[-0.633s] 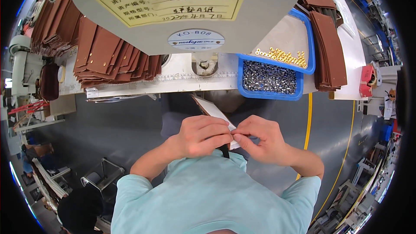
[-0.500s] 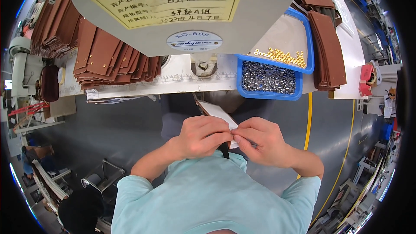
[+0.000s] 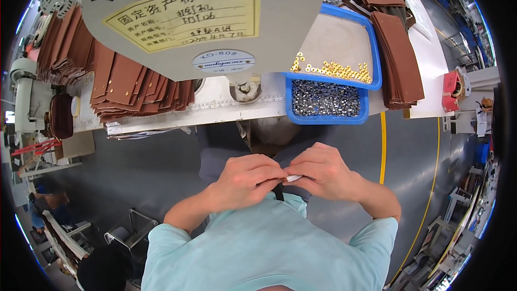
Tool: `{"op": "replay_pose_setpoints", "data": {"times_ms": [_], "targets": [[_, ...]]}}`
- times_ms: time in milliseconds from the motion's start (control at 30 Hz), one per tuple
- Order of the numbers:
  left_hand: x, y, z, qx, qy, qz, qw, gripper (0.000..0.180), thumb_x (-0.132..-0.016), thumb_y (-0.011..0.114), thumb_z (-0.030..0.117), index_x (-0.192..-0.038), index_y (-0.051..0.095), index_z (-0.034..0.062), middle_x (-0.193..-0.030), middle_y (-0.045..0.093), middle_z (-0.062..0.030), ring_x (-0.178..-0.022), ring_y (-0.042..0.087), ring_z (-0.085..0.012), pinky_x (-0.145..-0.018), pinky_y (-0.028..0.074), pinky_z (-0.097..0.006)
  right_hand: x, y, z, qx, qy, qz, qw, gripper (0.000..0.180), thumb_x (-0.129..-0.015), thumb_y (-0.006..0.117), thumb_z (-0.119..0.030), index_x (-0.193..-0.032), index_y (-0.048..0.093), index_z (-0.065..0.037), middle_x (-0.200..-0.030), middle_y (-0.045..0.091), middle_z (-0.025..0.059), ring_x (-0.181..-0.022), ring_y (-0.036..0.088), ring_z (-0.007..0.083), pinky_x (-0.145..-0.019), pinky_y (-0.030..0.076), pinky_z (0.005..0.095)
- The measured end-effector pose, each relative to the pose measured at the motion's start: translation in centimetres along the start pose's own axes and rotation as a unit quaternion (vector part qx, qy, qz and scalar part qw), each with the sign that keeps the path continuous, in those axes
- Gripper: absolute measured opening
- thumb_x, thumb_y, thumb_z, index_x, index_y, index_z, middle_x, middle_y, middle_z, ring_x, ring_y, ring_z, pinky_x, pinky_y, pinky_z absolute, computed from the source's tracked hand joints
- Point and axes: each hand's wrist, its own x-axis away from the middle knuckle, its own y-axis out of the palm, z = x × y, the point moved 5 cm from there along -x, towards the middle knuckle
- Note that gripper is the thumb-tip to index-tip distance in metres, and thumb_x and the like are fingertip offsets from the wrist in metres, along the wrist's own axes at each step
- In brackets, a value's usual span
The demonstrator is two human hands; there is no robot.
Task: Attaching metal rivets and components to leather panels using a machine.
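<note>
Close to my body, below the table edge, both hands meet with their fingertips pinched together. Between them is a thin piece, white on one face and brown on the other, like a leather panel (image 3: 292,178); only a small white part shows, and fingers cover the rest. My left hand (image 3: 246,179) grips it at its left side, thumb and fingers closed. My right hand (image 3: 321,173) pinches it from the right, the white part lying by its thumb. Any small item inside the fingertips is hidden.
A grey-white machine head (image 3: 215,27) overhangs the table. To its left lie stacks of brown leather panels (image 3: 126,78), some with gold studs. Blue trays hold gold fasteners (image 3: 342,71) and silver ones (image 3: 326,99). More brown panels (image 3: 398,59) are stacked at right.
The white face, earlier stretching out beyond the hands, is now mostly hidden, with only a small part at my right thumb. My view has shifted slightly; both hands stay together.
</note>
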Motion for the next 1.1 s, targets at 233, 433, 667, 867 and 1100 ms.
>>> {"op": "replay_pose_setpoints", "data": {"times_ms": [233, 433, 667, 867, 1100], "targets": [[-1.5, 0.5, 1.0, 0.003, -0.080, -0.114, 0.990, 0.069, -0.073, 0.085, 0.005, -0.137, 0.062, 0.0043, -0.113, 0.074, -0.0133, -0.087, 0.075, -0.0239, -0.079, 0.063, -0.031, -0.3, 0.9, -0.8, 0.112, -0.080, 0.037, 0.990, 0.023, -0.074, 0.085, -0.015, -0.092, 0.073, -0.007, -0.086, 0.068, 0.0016, -0.070, 0.062, 0.0187, -0.065, 0.044, 0.0329], [-1.2, 0.6, 0.1, -0.019, -0.081, -0.135, 0.987, 0.069, -0.086, 0.076, 0.006, -0.150, 0.049, 0.0075, -0.113, 0.073, -0.0130, -0.096, 0.073, -0.0326, -0.080, 0.060, -0.040, -0.8, 0.6, -0.6, 0.106, -0.106, 0.063, 0.987, 0.022, -0.076, 0.085, -0.019, -0.089, 0.071, -0.008, -0.086, 0.068, 0.0017, -0.069, 0.061, 0.0200, -0.064, 0.043, 0.0338], [-2.1, -1.1, -0.1, -0.076, -0.158, -0.081, 0.981, 0.067, -0.087, 0.070, -0.001, -0.150, 0.051, 0.0120, -0.112, 0.075, -0.0125, -0.093, 0.075, -0.0283, -0.080, 0.061, -0.036, -6.5, -6.6, 8.5, 0.095, 0.163, 0.104, 0.977, 0.014, -0.084, 0.079, -0.007, -0.096, 0.078, -0.001, -0.087, 0.074, 0.0123, -0.074, 0.070, 0.0239, -0.069, 0.055, 0.0330], [-2.4, -1.9, 0.7, -0.083, -0.229, -0.123, 0.962, 0.062, -0.088, 0.062, -0.006, -0.147, 0.053, 0.0127, -0.133, 0.066, -0.0146, -0.107, 0.071, -0.0313, -0.090, 0.058, -0.039, -10.5, -6.9, 14.5, 0.157, 0.233, 0.002, 0.960, 0.015, -0.080, 0.078, -0.013, -0.090, 0.079, -0.002, -0.086, 0.076, 0.0165, -0.077, 0.072, 0.0346, -0.075, 0.056, 0.0438], [-1.9, -3.0, -1.9, 0.076, -0.248, -0.036, 0.965, 0.054, -0.093, 0.057, -0.007, -0.144, 0.055, 0.0097, -0.136, 0.065, -0.0090, -0.108, 0.069, -0.0225, -0.096, 0.052, -0.032, -10.6, -6.5, 13.6, 0.276, 0.176, 0.044, 0.944, 0.015, -0.082, 0.078, -0.011, -0.094, 0.078, -0.002, -0.091, 0.076, 0.0175, -0.075, 0.072, 0.0322, -0.074, 0.057, 0.0410]]}}
